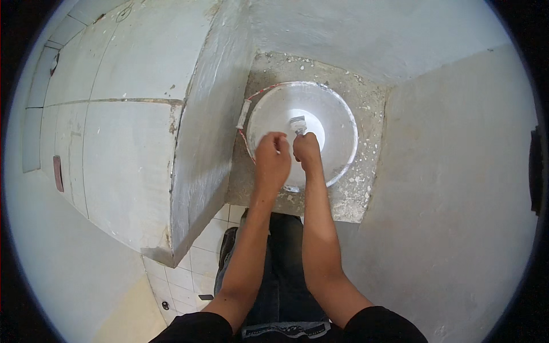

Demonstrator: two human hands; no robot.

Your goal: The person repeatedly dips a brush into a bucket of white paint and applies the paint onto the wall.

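Black sleeves [383,327] lay nearest, at the lower edge, with both forearms [323,234] stretched up the frame. The right hand [307,151] was clamped on the handle of a small brush [298,122], its head over the white contents [314,127] of a pale bucket [340,134], just above centre. The left hand [273,155] hovered close beside, apart from it, fingers curled; blur hid whether they held anything. Short, slow movements within the rim seemed best for catching drips.
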